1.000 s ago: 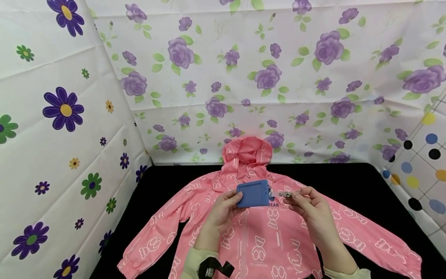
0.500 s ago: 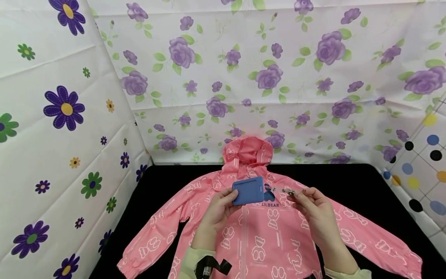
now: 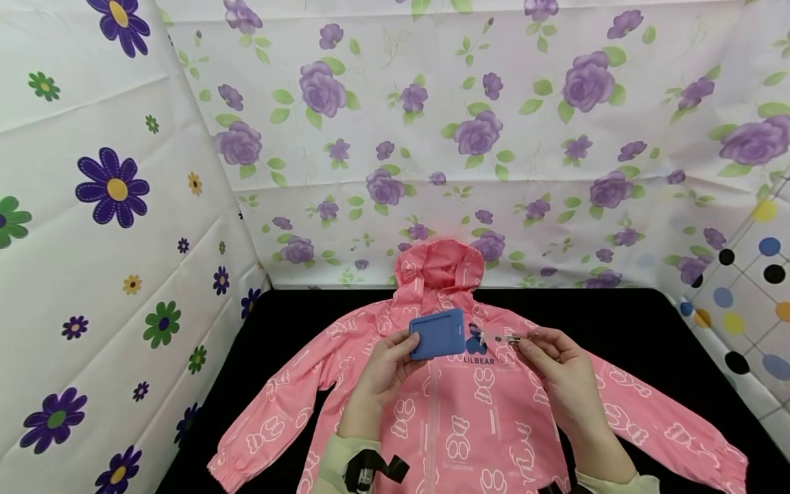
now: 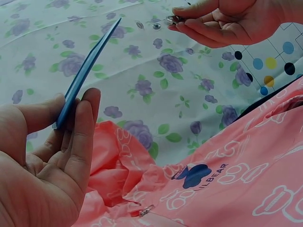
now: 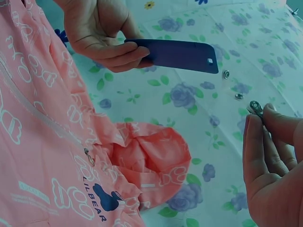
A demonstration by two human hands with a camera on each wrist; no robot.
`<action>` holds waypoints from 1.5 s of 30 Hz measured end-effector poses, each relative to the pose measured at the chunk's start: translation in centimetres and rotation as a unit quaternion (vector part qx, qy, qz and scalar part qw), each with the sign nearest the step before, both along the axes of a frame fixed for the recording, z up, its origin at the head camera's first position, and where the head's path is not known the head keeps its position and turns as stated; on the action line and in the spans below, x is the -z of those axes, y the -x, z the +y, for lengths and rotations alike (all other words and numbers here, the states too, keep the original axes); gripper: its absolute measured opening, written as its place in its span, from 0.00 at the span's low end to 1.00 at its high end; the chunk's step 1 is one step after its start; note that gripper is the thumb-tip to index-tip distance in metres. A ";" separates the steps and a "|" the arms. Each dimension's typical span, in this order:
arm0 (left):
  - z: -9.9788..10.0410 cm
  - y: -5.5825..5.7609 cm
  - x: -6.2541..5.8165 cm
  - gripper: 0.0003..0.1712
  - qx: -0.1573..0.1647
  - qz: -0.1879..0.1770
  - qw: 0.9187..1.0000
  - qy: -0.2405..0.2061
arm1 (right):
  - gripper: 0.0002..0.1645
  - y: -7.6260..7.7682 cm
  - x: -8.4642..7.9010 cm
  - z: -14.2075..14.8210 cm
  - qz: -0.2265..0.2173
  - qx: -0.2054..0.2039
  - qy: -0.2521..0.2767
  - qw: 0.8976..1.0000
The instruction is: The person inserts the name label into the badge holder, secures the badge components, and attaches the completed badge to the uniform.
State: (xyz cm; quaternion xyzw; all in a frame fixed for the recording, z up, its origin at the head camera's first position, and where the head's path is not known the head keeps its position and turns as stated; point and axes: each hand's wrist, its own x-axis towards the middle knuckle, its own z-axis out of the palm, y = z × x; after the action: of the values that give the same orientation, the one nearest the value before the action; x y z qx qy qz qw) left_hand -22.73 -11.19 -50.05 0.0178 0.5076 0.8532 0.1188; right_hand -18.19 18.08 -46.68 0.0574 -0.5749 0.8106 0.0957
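My left hand (image 3: 384,368) pinches a blue badge holder (image 3: 437,334) by its left end, thumb in front and fingers behind. The holder's slotted end points right. My right hand (image 3: 563,376) pinches a small metal badge clip (image 3: 511,339) between thumb and fingertips. From the clip a clear strap reaches left; its metal snap (image 5: 226,74) stands apart from the holder's slot in the right wrist view, with the strap unfastened. Edge-on, the holder (image 4: 85,75) shows in the left wrist view. Both hands are raised over a pink hooded jacket (image 3: 457,405).
The jacket lies spread on a black tabletop (image 3: 296,309), sleeves out to both sides. Behind it hangs a white cloth (image 3: 432,226) with purple roses. A daisy-print cloth (image 3: 204,288) closes the left side, and a dotted one (image 3: 749,322) the right.
The badge holder has moved left and slightly up with my left hand, away from the clip. My right hand has shifted a little to the right, and the gap between strap and holder has widened.
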 end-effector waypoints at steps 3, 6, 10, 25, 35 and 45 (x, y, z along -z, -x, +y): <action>-0.1 -0.1 -0.1 0.11 -0.002 0.000 1.000 -0.002 | 0.10 0.1 0.2 0.0 -0.002 0.002 0.003 1.000; -0.1 -0.2 -0.2 0.10 -0.001 -0.002 1.000 -0.006 | 0.11 0.3 0.4 0.1 -0.008 0.005 0.002 1.000; -0.2 -0.2 -0.3 0.10 -0.001 -0.002 1.000 -0.010 | 0.08 0.4 0.5 0.3 -0.017 0.006 -0.017 1.000; -0.3 -0.5 -0.1 0.10 -0.007 -0.007 1.000 -0.011 | 0.16 1.2 2.0 0.3 -0.043 0.001 -0.083 0.996; 0.2 0.0 0.0 0.19 0.006 0.005 1.000 0.004 | 0.27 2.1 2.7 -0.1 -0.094 -0.044 -0.211 0.972; 0.3 -0.1 -0.3 0.19 0.003 -0.004 1.000 0.007 | 0.31 4.7 5.1 0.2 -0.149 -0.067 -0.261 0.951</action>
State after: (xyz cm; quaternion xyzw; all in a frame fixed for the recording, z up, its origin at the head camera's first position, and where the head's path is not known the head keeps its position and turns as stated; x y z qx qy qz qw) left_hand -22.65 -10.94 -49.72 0.0150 0.5133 0.8491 0.1239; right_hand -22.89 18.27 -51.79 -0.0030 -0.7691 0.6359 -0.0644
